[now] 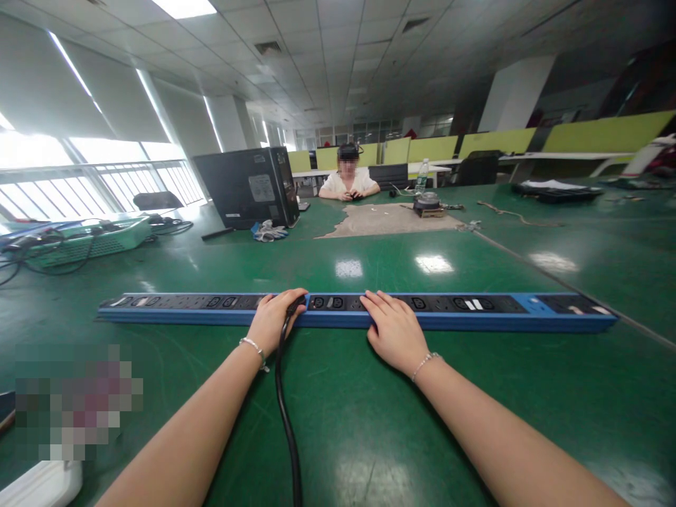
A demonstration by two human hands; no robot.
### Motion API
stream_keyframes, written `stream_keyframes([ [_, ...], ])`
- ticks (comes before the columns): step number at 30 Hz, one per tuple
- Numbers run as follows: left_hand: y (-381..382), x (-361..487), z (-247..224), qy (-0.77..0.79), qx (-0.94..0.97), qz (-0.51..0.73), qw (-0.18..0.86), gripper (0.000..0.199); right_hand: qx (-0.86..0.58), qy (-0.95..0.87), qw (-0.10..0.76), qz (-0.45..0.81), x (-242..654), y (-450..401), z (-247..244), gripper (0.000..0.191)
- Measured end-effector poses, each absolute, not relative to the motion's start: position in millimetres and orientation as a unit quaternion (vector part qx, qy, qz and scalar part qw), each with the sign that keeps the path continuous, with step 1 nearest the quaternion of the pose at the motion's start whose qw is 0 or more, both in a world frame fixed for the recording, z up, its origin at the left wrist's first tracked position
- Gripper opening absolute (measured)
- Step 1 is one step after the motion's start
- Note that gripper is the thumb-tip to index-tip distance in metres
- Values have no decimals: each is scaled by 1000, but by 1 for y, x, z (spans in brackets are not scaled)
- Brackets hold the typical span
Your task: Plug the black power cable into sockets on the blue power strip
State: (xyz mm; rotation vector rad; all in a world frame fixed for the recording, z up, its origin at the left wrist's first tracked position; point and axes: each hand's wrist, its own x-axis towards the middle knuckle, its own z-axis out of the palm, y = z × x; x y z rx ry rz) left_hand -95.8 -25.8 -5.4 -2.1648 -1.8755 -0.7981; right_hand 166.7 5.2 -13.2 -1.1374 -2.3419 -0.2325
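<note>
A long blue power strip (pixel 459 322) with black sockets lies crosswise on the green tabletop. My left hand (pixel 273 318) is closed around a black plug (pixel 296 304) at the strip, left of its middle. How far the plug sits in a socket is hidden by my fingers. From the plug a black power cord (pixel 285 415) runs down toward me and out of view at the bottom. My right hand (pixel 395 327) rests on the strip right of the middle, fingers stretched over its top and thumb at its near side.
A black computer case (pixel 248 189) stands at the back left, with gloves (pixel 269 231) beside it. Farther left is a green basket (pixel 105 243) of cables. Across the table sits a person (pixel 348 179). A bottle (pixel 422 176) and a round metal part (pixel 427 203) stand at the back.
</note>
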Motion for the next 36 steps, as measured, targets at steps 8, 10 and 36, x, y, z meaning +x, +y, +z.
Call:
stream_keyframes([
  [8, -28, -113, 17, -656, -578, -481, 67, 36, -416, -866, 262, -90, 167, 6, -14, 52],
  [10, -31, -136, 23, -675, -526, -512, 77, 35, -415, -866, 262, -91, 167, 7, -15, 51],
  [36, -45, -212, 8, -702, -659, -271, 17, 47, -409, -868, 263, -100, 168, 8, -16, 50],
])
